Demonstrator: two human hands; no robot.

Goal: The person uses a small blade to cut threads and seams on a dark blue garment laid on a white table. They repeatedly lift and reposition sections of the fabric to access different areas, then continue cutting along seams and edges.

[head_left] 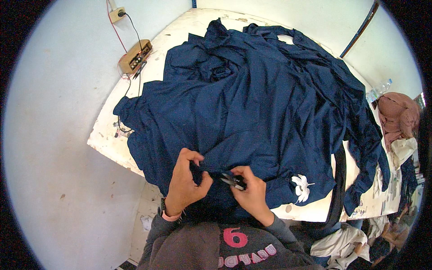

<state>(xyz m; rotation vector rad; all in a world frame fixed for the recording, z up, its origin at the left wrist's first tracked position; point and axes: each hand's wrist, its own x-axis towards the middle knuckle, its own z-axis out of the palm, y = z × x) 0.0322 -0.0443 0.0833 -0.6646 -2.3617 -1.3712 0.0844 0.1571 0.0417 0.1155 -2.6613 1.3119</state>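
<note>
The dark blue garment (270, 112) spreads over most of the white surface (106, 128), overhanging its near edge. At that edge, the right hand (252, 193) grips small metal snips (231, 181); the left hand (184, 184) is curled, thumb and forefinger apart, and I cannot tell whether its other fingers pinch cloth. Good handling here likely means holding the fabric taut, blades flat and clear of the left fingertips. The snips point toward the surface's left edge, their long axis slanting slightly nearward at the handle.
</note>
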